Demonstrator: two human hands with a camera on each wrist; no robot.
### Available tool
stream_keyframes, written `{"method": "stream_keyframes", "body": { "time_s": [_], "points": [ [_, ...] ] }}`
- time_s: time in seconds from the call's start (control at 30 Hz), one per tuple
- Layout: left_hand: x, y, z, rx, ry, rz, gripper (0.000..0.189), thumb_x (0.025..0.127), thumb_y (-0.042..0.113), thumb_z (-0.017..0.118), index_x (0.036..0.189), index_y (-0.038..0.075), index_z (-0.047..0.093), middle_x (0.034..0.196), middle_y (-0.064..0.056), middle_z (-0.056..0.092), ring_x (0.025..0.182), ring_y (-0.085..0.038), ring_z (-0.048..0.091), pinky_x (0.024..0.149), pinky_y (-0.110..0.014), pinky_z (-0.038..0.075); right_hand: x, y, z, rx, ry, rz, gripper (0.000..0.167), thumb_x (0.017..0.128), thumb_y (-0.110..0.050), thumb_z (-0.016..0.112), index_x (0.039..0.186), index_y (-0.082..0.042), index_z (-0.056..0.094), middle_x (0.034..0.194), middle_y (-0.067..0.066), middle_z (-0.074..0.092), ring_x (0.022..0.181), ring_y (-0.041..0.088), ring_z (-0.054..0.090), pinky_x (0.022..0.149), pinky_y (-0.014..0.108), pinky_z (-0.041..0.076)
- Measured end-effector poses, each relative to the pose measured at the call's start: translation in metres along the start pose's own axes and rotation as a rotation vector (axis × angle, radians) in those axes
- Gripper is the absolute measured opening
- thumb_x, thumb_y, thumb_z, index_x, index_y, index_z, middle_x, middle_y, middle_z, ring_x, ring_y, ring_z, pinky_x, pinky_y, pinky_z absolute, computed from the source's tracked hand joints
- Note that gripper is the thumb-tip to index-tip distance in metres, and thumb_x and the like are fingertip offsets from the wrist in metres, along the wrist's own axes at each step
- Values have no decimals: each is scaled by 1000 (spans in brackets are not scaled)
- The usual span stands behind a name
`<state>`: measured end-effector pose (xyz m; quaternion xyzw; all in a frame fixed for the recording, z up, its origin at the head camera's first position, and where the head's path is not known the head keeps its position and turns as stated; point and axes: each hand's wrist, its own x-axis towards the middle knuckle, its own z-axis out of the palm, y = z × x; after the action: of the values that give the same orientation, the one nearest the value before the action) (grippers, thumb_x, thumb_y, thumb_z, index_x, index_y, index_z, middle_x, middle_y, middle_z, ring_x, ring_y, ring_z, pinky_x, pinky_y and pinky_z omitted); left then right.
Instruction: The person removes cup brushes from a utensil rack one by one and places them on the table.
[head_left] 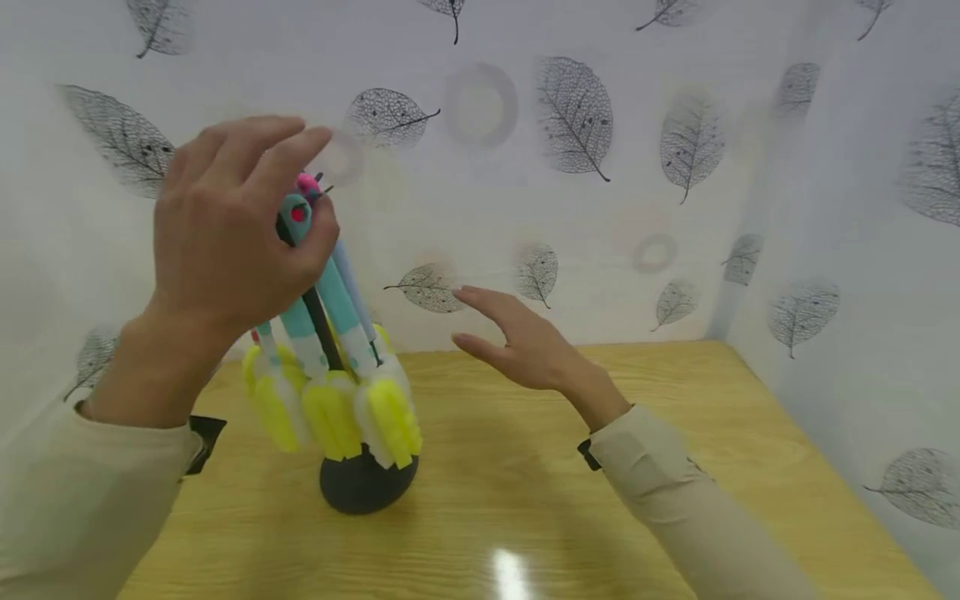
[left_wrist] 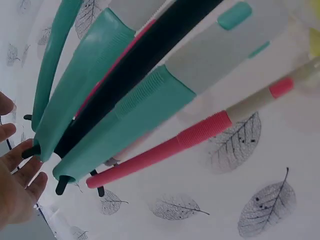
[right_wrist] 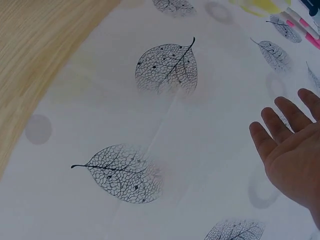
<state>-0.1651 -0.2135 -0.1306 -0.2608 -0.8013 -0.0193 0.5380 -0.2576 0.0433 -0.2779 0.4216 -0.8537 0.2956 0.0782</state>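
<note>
A black stand (head_left: 367, 483) with a round base stands on the table, left of centre. Several cleaning brushes hang round its pole, with teal handles (left_wrist: 135, 120) and pink handles (left_wrist: 160, 157). Their yellow and white sponge heads (head_left: 393, 421) point downward. My left hand (head_left: 225, 217) is up at the top of the stand, thumb and fingers apart in a wide curve beside the handle ends. In the left wrist view its fingertips overlap the small black hooks (left_wrist: 62, 185). To the right of the stand, my right hand (head_left: 517, 337) hovers over the table with its fingers extended, holding nothing.
The wooden table (head_left: 487, 483) ends against a white cloth backdrop (head_left: 480, 200) printed with dark leaves. More of this cloth hangs along the right side. A bright light reflection lies near the table's front.
</note>
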Motion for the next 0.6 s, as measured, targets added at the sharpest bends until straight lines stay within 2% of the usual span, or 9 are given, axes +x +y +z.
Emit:
{"method": "stream_keyframes", "body": {
  "time_s": [0.17, 0.27, 0.33, 0.43, 0.5, 0.6],
  "points": [
    [-3, -10, -6, -32, 11, -57, 49, 91, 31, 46, 127, 1, 59, 126, -18, 58, 118, -38, 49, 99, -49, 35, 9, -15, 4, 3, 33, -27, 61, 96, -51, 44, 150, -27, 30, 152, -7, 31, 139, 13, 26, 109, 42, 26],
    [-7, -16, -8, -110, 2, -142, 49, 89, 31, 50, 127, 3, 60, 127, -16, 59, 121, -34, 50, 101, -47, 35, 13, -26, 7, 38, 57, -35, 59, 97, -49, 45, 150, -25, 32, 151, -7, 32, 138, 11, 27, 108, 41, 27],
    [-12, -21, -10, -174, -22, -205, 48, 87, 29, 52, 128, 4, 61, 128, -14, 59, 122, -31, 50, 101, -46, 35, 17, -36, 10, 71, 79, -47, 58, 97, -47, 45, 149, -24, 34, 151, -6, 33, 138, 11, 28, 108, 40, 27],
    [-20, -26, -13, -250, -96, -296, 47, 86, 26, 53, 128, 6, 61, 130, -11, 58, 123, -28, 49, 101, -47, 36, 20, -53, 14, 99, 111, -74, 55, 97, -43, 46, 148, -22, 37, 149, -5, 37, 137, 10, 29, 107, 39, 29],
    [-26, -27, -14, -271, -145, -324, 46, 86, 23, 52, 127, 5, 62, 129, -11, 59, 123, -29, 50, 98, -48, 37, 22, -64, 17, 111, 135, -93, 54, 97, -41, 48, 146, -20, 39, 146, -4, 40, 133, 11, 36, 104, 37, 33],
    [-33, -28, -13, -258, -177, -322, 45, 86, 21, 51, 128, 6, 62, 124, -13, 62, 114, -31, 55, 85, -46, 42, 23, -79, 22, 125, 170, -103, 52, 96, -37, 53, 143, -17, 43, 138, -3, 47, 121, 10, 47, 96, 33, 42]
  ]
}}
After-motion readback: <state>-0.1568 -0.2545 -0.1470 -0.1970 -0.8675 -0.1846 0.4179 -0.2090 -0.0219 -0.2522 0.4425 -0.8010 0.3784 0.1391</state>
